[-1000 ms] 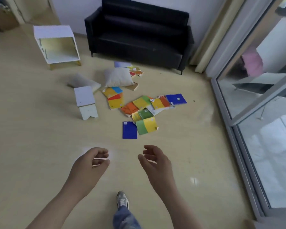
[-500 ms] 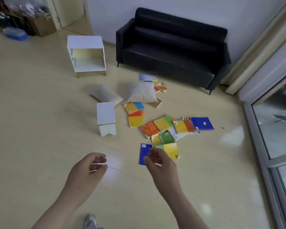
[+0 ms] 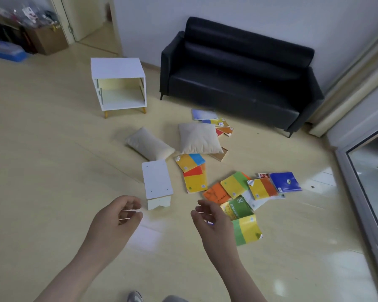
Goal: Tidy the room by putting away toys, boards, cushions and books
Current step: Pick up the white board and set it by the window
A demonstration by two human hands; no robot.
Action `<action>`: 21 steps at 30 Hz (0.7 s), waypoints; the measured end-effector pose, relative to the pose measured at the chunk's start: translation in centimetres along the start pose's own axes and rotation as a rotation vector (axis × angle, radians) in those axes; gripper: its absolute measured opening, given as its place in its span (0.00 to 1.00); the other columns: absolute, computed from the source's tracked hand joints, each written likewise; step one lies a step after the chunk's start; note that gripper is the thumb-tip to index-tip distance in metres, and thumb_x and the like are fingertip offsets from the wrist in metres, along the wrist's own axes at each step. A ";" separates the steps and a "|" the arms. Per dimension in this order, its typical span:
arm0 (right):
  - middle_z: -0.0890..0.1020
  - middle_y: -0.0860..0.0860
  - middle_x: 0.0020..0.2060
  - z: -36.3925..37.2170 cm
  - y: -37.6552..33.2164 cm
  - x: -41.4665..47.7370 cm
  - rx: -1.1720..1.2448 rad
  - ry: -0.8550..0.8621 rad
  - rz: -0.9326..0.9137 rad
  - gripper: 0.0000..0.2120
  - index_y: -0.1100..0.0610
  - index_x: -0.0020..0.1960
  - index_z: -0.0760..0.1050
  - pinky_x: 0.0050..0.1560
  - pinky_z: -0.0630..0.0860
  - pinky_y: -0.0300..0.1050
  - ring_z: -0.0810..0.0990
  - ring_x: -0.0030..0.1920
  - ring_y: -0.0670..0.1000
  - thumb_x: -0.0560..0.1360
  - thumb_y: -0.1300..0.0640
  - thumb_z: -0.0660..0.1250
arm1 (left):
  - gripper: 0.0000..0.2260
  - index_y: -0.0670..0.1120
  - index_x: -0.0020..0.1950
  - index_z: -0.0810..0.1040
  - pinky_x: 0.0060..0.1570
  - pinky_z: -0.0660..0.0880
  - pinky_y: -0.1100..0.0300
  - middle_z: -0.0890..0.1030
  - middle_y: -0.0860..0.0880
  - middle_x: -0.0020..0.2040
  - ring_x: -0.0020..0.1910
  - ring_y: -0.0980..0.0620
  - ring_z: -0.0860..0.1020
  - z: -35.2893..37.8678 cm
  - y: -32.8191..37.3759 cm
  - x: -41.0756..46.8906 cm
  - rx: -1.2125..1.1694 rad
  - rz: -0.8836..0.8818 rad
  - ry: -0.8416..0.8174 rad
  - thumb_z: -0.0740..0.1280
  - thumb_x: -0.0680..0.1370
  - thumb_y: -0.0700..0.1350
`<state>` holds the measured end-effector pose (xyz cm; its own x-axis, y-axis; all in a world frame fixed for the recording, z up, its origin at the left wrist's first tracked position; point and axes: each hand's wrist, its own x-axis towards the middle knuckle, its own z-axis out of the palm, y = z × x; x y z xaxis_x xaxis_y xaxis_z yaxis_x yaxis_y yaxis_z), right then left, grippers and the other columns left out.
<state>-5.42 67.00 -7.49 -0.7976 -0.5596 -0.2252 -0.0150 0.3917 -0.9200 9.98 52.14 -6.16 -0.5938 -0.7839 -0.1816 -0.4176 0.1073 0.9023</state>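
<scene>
Left hand [image 3: 116,221] and right hand [image 3: 214,224] hover empty, fingers [image 3: 202,209] loosely curled as if ready to gather the scattered bright paperback books [image 3: 247,231] just beyond them, with the square beige fabric cushions [image 3: 198,138] farther off.

The sofa [image 3: 238,68] is black, and the open cabinet [image 3: 118,68] and the small stool [image 3: 156,179] are white. The two cushions [image 3: 198,138] are beige; the books [image 3: 235,184] on the pale floor [image 3: 52,171] are yellow, orange, green and blue.
</scene>
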 end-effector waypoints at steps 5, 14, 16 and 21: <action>0.82 0.43 0.44 5.8 -3.6 6.3 -0.039 0.000 0.013 0.10 0.48 0.54 0.77 0.42 0.74 0.28 0.79 0.46 0.36 0.74 0.56 0.70 | 0.11 0.53 0.48 0.78 0.40 0.71 0.77 0.83 0.58 0.45 0.43 0.64 0.79 -4.4 -1.4 7.8 -0.011 -0.034 -0.022 0.69 0.74 0.36; 0.82 0.44 0.46 14.4 -9.5 22.1 -0.034 -0.022 -0.002 0.09 0.49 0.54 0.76 0.41 0.72 0.26 0.78 0.46 0.35 0.75 0.58 0.69 | 0.11 0.53 0.47 0.79 0.43 0.73 0.74 0.83 0.60 0.45 0.43 0.62 0.80 -10.5 -2.4 25.6 -0.009 -0.074 -0.005 0.69 0.74 0.36; 0.82 0.44 0.46 16.0 -11.1 25.8 -0.032 -0.034 0.007 0.10 0.48 0.54 0.76 0.42 0.72 0.26 0.78 0.47 0.36 0.75 0.59 0.69 | 0.11 0.53 0.48 0.79 0.43 0.73 0.74 0.82 0.63 0.46 0.43 0.61 0.80 -11.8 -1.7 29.8 -0.009 -0.080 0.000 0.69 0.74 0.36; 0.81 0.45 0.46 20.3 -15.2 35.1 -0.026 -0.067 0.014 0.10 0.51 0.55 0.77 0.43 0.73 0.27 0.78 0.45 0.36 0.75 0.59 0.69 | 0.12 0.52 0.48 0.79 0.42 0.72 0.74 0.83 0.59 0.44 0.42 0.61 0.80 -14.8 -0.3 39.8 -0.016 -0.078 0.012 0.69 0.74 0.35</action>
<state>-20.96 26.56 -7.96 -0.7554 -0.6016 -0.2597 -0.0210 0.4183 -0.9081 -3.29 11.83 -7.90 -0.5512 -0.7969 -0.2473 -0.4516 0.0357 0.8915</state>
